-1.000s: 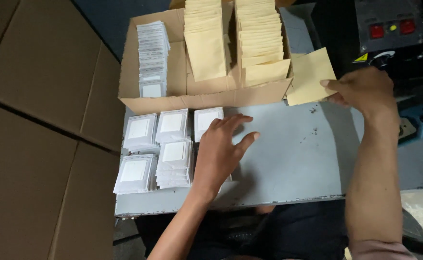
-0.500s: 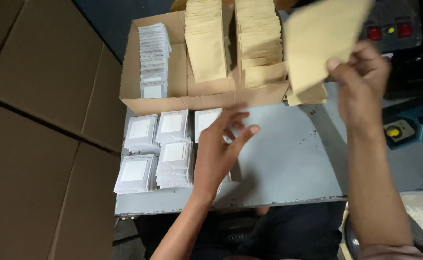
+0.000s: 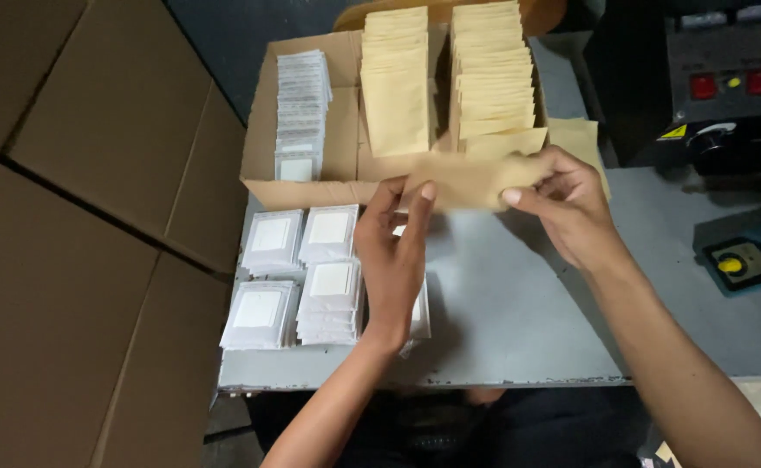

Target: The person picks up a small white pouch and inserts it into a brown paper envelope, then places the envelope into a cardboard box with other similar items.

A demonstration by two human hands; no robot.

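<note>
- The right hand [image 3: 571, 204] gripped a tan paper envelope [image 3: 471, 180] at its right end, thumb and fingers pinched together on it.
- The left hand [image 3: 393, 251] met the same envelope at its left end; thumb and forefinger were closed on its edge, the remaining fingers loosely curled.
- The envelope was held level between both hands, above the grey table [image 3: 519, 303] and just in front of the cardboard box [image 3: 263, 130]. It appeared blurred.
- The box stood at the far edge of the table. It held two upright rows of tan envelopes [image 3: 445, 78] and, at its left side, one row of white sachets [image 3: 300, 113].
- Further tan envelopes [image 3: 584, 139] lay just right of the box, partly behind the right hand.
- Stacks of white sachets [image 3: 298, 269] lay on the table, left of the left hand; one stack sat partly under that wrist.
- A dark machine with red buttons [image 3: 727, 82] stood at the far right, a blue control unit with a yellow knob [image 3: 744, 260] near it.
- Flat brown cardboard sheets [image 3: 85, 217] lay to the left.
</note>
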